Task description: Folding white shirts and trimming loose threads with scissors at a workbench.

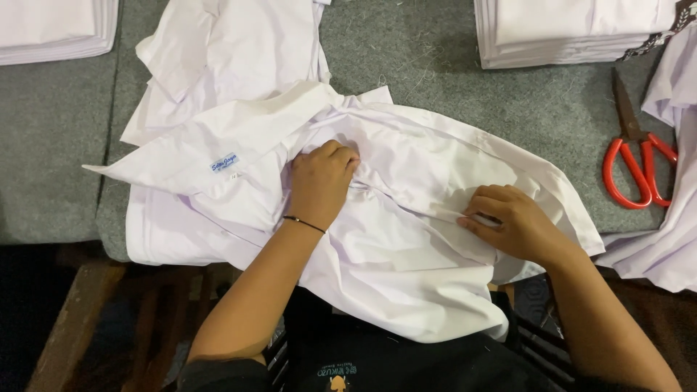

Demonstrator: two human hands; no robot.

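Observation:
A white collared shirt lies crumpled on the grey felt table, its collar with a small blue label spread to the left. My left hand, a thin black band on the wrist, is closed on a fold of the shirt front near the collar. My right hand pinches the shirt's front edge lower down, fingers curled on the cloth. The shirt's lower part hangs over the table's near edge towards my lap.
More white garments lie loose behind the shirt. Folded white stacks sit at the back left and back right. Red-handled scissors lie at the right beside another white cloth.

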